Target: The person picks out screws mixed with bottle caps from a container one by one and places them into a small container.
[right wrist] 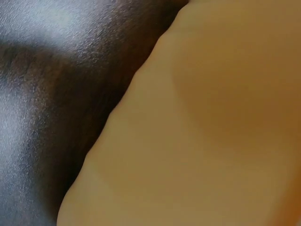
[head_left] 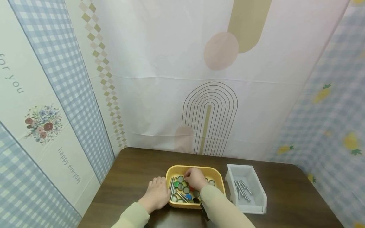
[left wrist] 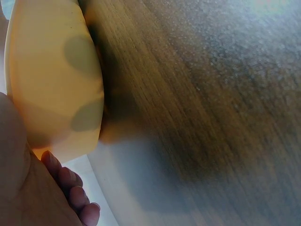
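A yellow plastic bin holds bottle caps, some showing silvery undersides, others green, blue, red or black. Among them lie long silver bolts, some along the bin's left side. My left hand rests against the bin's left wall, its fingers extended forward; in the left wrist view its fingertips show beside the yellow wall. Inside the bin, my right hand reaches down over the caps with fingers bent and fingertips close together near the back. I cannot tell whether something is between those fingertips.
To the right of the yellow bin stands a white plastic bin with several silver bolts in it. Both are on a dark wooden table. Patterned curtains hang behind the table and along both sides.
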The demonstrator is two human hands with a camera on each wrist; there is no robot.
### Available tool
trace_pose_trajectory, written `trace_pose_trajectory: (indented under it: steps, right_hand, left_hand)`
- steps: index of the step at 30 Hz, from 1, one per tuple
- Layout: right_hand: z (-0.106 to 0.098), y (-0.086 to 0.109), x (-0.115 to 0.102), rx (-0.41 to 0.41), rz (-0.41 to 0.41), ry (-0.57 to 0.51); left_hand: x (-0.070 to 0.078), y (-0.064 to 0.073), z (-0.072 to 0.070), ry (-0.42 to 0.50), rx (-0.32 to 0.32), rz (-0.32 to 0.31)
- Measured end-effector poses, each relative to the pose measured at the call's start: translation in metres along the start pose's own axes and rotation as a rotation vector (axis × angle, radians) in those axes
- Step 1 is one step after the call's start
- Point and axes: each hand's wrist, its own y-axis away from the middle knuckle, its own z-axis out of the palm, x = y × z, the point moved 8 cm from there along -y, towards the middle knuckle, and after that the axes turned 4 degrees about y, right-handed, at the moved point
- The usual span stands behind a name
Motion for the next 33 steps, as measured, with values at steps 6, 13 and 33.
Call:
trace_pose_trajectory:
  steps: [6,13,33]
  right_hand:
    - [0.0035,-0.0005,0.0025,0.013,-0.001,0.032]
    - [0.0020,-0.0006,0.0013,0.008,-0.036,0.095]
    - [0.0000,-0.0015,0.0090,-0.042,0.000,0.283]
  left_hand:
    - [0.0026,0.0006,-0.0018,0.001,-0.024,-0.014]
    - [0.0015,-0.0004,-0.0009,-0.005,-0.019,-0.009]
    - [0.0047,0.0020,-0.0049,0.021,-0.001,-0.001]
